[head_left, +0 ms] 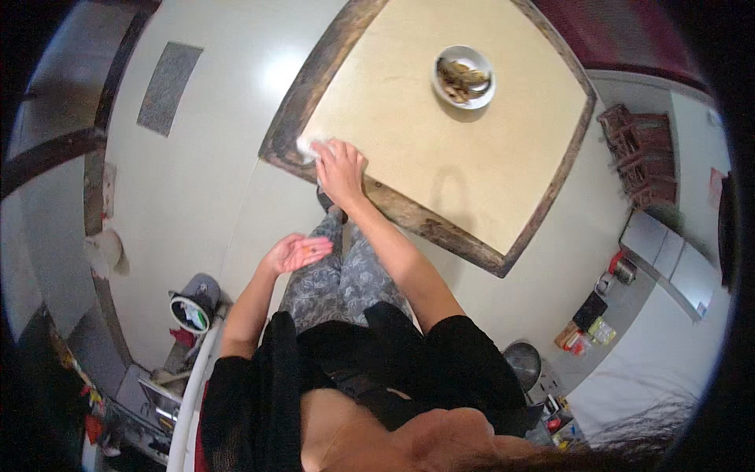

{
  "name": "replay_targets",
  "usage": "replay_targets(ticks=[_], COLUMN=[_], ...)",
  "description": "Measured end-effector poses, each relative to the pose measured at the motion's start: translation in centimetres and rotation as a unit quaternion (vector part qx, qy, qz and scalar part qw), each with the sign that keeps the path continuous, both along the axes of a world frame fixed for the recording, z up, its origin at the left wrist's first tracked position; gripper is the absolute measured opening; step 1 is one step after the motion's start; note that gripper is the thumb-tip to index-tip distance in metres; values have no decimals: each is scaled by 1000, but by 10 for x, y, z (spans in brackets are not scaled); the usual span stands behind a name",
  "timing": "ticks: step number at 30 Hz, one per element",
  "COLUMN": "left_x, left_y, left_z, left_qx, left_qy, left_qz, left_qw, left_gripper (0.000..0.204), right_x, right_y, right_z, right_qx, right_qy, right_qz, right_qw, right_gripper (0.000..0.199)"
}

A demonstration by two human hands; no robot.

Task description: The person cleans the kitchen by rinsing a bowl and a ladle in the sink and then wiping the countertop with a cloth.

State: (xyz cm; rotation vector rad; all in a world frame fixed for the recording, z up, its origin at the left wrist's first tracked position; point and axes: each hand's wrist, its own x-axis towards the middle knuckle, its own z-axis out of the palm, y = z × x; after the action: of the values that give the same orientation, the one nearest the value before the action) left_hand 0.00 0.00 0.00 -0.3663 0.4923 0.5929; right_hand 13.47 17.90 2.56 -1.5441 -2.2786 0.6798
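Note:
My right hand presses a crumpled white tissue or cloth onto the near left corner of the cream-topped table. Its fingers are closed over the white piece, which pokes out past the fingertips at the dark, worn border. Below the corner, off the table's edge, my left hand is held palm up with the fingers stretched out flat. A few tiny orange and dark bits lie on that palm, too small to name.
A white bowl with brownish food stands toward the table's far side. A grey mat lies on the floor to the left. A bin stands at the lower left. Stacked brown chairs and a white fridge-like cabinet are at the right.

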Motion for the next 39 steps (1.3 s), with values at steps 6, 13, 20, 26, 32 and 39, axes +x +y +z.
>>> replay_targets(ticks=[6,13,20,26,32,39], left_x=[19,38,42,46,66,67], left_y=[-33,-51,-35,-44,-61,-39], left_z=[22,43,78,88,99,108], left_qx=[-82,-84,-85,-37,-73,-63], left_qy=[-56,-35,-43,-45,-47,-52], left_qz=[91,102,176,231,276,282], left_qw=[991,991,980,971,957,956], left_gripper=[51,53,63,63,62,62], right_x=[306,193,102,55,21,27], right_y=[15,73,-7,153,34,185], right_z=[-19,-26,1,-10,-19,18], right_qx=[104,74,-81,118,13,-92], right_qy=[-134,21,71,135,145,191], right_qz=[-343,-288,55,-253,253,-130], right_qw=[924,955,993,951,956,969], right_gripper=[25,27,37,29,27,31])
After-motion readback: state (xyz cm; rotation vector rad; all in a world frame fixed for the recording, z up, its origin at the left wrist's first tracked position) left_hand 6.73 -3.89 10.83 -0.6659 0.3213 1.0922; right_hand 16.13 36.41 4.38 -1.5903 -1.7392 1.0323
